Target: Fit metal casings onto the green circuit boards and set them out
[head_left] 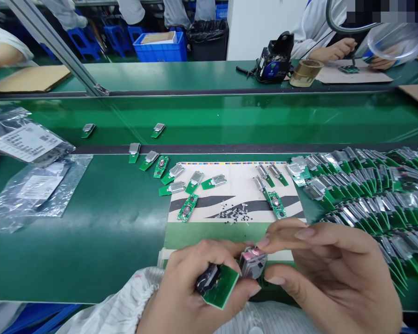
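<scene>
Left hand (191,290) curled, gripping green circuit board (225,286) with black battery holder (207,278); right hand (329,273) half open, pinching pink-topped metal-cased module (252,263) just beside board. Both over near bench edge (73,301), green bench mat (97,250) running left to antistatic bags (31,190). Printed sheet (209,185) ahead, loose pins (235,214) on it. Boards heaped right (369,195). Blue crate (159,53) far off, cardboard inside.

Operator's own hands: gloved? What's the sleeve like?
No gloves: the left hand and right hand are bare, with unpainted fingernails. The left sleeve is white, finely striped fabric gathered at an elastic cuff, with a small red mark near it. No cables on either hand.
</scene>
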Motion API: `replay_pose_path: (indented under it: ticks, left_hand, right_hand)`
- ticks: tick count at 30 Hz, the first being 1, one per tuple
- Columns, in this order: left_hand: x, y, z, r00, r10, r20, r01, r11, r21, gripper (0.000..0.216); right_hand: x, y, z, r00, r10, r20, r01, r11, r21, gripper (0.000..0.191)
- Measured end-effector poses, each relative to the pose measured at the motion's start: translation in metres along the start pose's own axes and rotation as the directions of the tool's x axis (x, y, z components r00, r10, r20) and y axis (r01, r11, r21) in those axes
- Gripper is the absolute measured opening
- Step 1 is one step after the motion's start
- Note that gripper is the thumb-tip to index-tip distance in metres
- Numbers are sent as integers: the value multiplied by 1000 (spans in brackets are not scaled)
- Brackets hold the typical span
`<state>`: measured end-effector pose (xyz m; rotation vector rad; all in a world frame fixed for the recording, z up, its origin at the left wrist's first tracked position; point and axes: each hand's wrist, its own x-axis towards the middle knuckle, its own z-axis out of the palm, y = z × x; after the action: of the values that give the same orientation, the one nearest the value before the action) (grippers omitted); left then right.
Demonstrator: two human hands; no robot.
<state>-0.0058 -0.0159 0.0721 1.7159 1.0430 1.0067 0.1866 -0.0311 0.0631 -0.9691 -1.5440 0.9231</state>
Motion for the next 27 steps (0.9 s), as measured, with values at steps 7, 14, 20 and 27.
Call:
replay_pose_path:
  ticks: [7,14,20,27]
  left_hand:
    - [-1,-2,1,999,21,32,-21,1000,-2,32]
    - [1,-2,1,998,51,36,-52,998,36,33]
    - [8,-16,9,996,-60,61,61,998,-19,32]
    - [59,-34,-10,970,-236,61,239,969,-59,22]
  right_hand:
    - [0,-6,15,992,75,-105,-70,996,48,37]
    - [3,-5,13,983,151,-104,-153,988,-4,29]
    - [-8,15,4,952,297,73,-287,950,-124,15]
    - [-7,36,-40,930,307,-202,-361,867,-344,17]
